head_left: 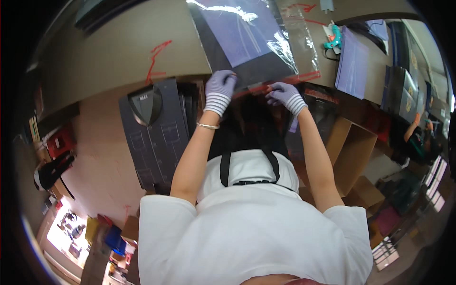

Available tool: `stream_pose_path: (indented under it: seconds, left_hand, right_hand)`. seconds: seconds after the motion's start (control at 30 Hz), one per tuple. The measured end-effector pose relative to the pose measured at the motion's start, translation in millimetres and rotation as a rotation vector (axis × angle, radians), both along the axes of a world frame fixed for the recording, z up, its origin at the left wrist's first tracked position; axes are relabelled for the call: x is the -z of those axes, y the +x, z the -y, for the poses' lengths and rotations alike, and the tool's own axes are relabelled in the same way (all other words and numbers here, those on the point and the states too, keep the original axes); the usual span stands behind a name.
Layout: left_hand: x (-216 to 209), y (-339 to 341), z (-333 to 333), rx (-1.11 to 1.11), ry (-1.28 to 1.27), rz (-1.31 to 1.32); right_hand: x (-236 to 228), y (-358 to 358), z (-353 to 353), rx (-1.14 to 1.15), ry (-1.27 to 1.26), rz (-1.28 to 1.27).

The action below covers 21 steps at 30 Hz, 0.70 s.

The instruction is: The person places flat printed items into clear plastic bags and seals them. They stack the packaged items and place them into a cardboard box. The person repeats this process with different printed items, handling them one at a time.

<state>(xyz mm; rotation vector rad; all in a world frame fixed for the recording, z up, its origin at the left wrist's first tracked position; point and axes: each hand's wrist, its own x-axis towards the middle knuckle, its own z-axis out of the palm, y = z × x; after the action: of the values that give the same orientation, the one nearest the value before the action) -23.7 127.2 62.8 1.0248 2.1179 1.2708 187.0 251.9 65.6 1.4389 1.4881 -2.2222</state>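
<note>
A clear plastic bag [289, 57] with a red strip along its near edge lies on the table in front of me. Inside it show a flat dark piece [259, 71] and a purple sheet [240, 35] on top. My left hand [220, 89], in a purple glove with a striped cuff, has its fingers curled at the bag's near left corner. Gloved the same way, my right hand [286, 96] pinches the near edge further right. Its fingertips are partly hidden by the red strip.
Dark garment-shaped pieces [154, 133] hang below the table edge at left. Purple sheets [352, 64] and a teal glue gun [335, 38] lie at right. An open cardboard box [354, 149] stands below. Another person [420, 140] is at far right.
</note>
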Motion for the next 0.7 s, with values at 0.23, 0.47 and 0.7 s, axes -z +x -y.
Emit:
stream_pose_path:
  seconds: [0.23,0.47,0.7]
  left_hand:
    - [64,4,79,-0.373,-0.347,0.927]
    - [52,0,74,-0.49,-0.266,1.22]
    - [48,-12,64,-0.551,-0.283,1.193]
  right_hand:
    - [10,-53,57,-0.461,1.041,-0.084]
    - [24,-112,87,-0.834,1.221,-0.036]
    - [-4,-97,95,-0.658,1.251,-0.087]
